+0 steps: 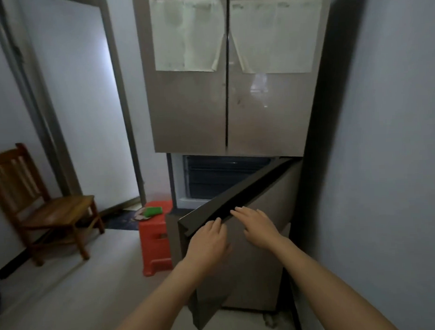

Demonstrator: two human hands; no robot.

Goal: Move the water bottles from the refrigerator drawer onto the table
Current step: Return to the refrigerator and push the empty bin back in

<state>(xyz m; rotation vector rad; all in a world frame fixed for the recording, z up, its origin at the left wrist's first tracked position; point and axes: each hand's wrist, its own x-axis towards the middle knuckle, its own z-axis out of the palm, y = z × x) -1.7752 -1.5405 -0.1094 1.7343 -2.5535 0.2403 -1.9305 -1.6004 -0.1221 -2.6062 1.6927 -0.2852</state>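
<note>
A tall beige refrigerator [190,116] stands ahead with its two upper doors closed. Its lower door [267,202] is swung partly out, hinged at the right. Behind it a dark drawer front [219,174] shows in the opening. No water bottles and no table are visible. My left hand [209,236] has its fingers curled over the door's dark top edge near the free corner. My right hand [258,227] lies flat beside it, fingers spread, with the fingertips on the same edge.
A red plastic stool [155,243] with a green item [152,211] on it stands just left of the open door. A wooden chair [40,208] sits against the left wall. A wall [396,158] runs close along the refrigerator's right side. Paper sheets [187,37] hang on the upper doors.
</note>
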